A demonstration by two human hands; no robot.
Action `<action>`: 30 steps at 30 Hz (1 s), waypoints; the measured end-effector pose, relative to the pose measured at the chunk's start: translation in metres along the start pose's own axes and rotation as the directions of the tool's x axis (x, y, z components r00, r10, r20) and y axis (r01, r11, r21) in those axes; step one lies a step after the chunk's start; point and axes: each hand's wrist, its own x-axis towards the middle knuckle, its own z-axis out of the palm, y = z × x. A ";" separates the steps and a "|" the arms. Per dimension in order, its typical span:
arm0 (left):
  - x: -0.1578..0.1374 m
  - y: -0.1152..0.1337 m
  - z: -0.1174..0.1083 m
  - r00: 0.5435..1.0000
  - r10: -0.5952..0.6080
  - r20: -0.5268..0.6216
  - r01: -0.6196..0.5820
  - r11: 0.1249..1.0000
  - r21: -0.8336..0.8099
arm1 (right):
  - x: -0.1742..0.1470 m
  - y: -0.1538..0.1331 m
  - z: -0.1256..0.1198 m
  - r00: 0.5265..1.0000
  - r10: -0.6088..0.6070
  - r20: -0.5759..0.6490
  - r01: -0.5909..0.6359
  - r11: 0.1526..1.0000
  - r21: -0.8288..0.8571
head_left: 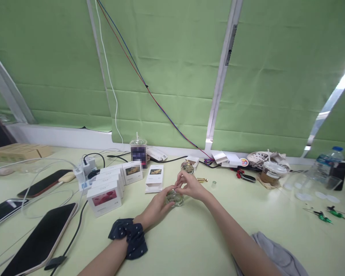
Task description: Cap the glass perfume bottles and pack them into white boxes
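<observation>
My left hand [158, 203] is closed around the side of a small round glass bottle [176, 199] on the table, with greenish bits showing inside it. Over the bottle's neck, my right hand [191, 186] pinches thumb and forefinger together; whatever is between the fingertips is too small to make out. Just behind stands a second round glass bottle [187, 166]. To the right of my right hand lie a gold-coloured piece [202, 180] and a small clear cap-like piece [214, 184].
White printed boxes [105, 197] stand at the left, with another white box [154, 178] nearer the middle. Phones [41, 237] and cables lie far left. Drink cups [273, 172], a water bottle [329, 163] and green-handled clips [323, 217] are at the right.
</observation>
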 end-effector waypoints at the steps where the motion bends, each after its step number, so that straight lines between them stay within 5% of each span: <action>1: 0.000 0.001 0.000 1.000 -0.004 -0.001 0.004 1.000 -0.004 | 0.000 -0.001 0.000 1.000 0.000 0.004 0.001 1.000 -0.018; 30: 0.004 0.011 -0.003 0.998 -0.063 0.004 0.063 0.997 -0.052 | 0.000 -0.004 0.002 0.999 -0.032 0.028 0.037 0.982 -0.187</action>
